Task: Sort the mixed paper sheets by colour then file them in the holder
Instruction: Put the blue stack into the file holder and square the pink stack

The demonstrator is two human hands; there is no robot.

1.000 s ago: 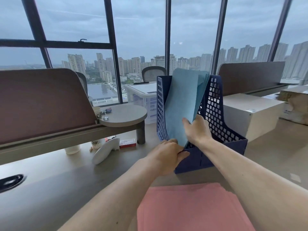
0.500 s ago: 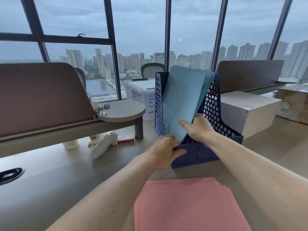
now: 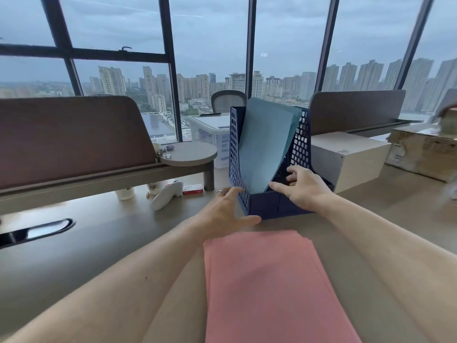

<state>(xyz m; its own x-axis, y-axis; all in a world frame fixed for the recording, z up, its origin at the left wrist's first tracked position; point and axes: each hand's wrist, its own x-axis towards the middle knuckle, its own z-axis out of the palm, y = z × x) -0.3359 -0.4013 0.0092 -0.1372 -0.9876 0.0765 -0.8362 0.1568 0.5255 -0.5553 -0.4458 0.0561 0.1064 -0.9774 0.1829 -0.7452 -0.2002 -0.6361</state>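
nearest the camera, a pink stack (image 3: 267, 288) of sheets lay flat on the desk (image 3: 99, 243), just short of both hands. the left hand (image 3: 222, 214) was spread wide and held nothing, fingertips at the left front corner of the navy holder (image 3: 269, 206), couldn't tell if they touched. the right hand (image 3: 301, 189) was loose too, thumb out by the bottom corner of the blue sheets (image 3: 264, 144), fingers over the holder's low front lip. those teal-blue sheets stood tilted inside, tops above the grid walls. beyond the left hand sat a small red box (image 3: 193, 188), print too blurry to read.
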